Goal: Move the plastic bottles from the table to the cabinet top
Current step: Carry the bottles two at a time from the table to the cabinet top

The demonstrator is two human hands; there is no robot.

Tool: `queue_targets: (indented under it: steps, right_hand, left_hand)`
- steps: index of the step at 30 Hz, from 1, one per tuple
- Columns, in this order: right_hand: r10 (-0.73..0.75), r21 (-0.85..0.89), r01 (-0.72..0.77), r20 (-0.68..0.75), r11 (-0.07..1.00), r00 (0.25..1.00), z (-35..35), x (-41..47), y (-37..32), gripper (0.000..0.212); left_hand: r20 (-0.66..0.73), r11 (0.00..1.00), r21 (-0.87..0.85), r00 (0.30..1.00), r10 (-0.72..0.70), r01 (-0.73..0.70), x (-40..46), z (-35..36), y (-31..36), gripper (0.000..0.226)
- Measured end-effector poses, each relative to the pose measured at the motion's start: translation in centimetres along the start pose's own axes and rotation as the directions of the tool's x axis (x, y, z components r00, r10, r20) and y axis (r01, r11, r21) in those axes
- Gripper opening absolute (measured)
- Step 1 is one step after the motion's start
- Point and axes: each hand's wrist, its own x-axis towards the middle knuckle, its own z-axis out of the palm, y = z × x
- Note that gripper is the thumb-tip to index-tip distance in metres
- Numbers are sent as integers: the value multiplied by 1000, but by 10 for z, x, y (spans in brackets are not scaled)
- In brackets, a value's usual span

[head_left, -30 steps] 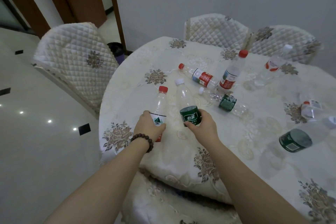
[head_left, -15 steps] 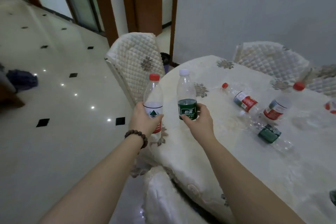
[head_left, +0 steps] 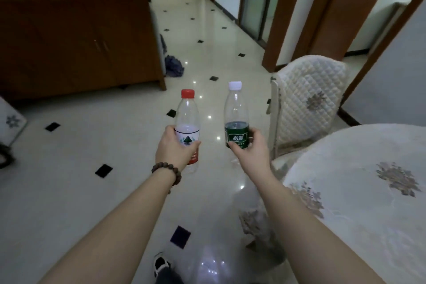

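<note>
My left hand (head_left: pixel 173 150) grips an upright clear bottle with a red cap and red-white label (head_left: pixel 187 120). A second upright clear bottle, with a white cap and green label (head_left: pixel 236 117), is held in my right hand (head_left: pixel 250 150). Both bottles hang in the air over the tiled floor, left of the table (head_left: pixel 359 191). The brown wooden cabinet (head_left: pixel 78 39) stands ahead at the upper left; its top is blurred. The other bottles on the table are out of view.
A quilted white chair (head_left: pixel 309 101) stands by the table's far edge, right of my hands. A dark cloth heap (head_left: pixel 174 65) lies on the floor by the cabinet's corner. My shoe (head_left: pixel 161 265) shows at the bottom. Doorways open at the upper right.
Both hands have lifted their bottles off the table and swung left with my view; the table has slid to the right edge and the cabinet has come into sight.
</note>
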Motion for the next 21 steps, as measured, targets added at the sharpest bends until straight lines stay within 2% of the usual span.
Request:
queue_targets:
  steps: [4,12,21]
  right_hand:
    - [-35,10,34,121,999,992,79,20,-29,58]
    - [-145,31,142,304,989,942,260,66,-110,54]
    - [-205,76,190,393,979,896,410,115,-194,54]
  left_hand:
    - [-132,997,-6,988,-81,81,42,-54,-44,51]
    - [-295,983,-62,937,-186,175,152,-159,-128,56]
    - [-406,964,-87,875,-265,252,267,-267,-184,54]
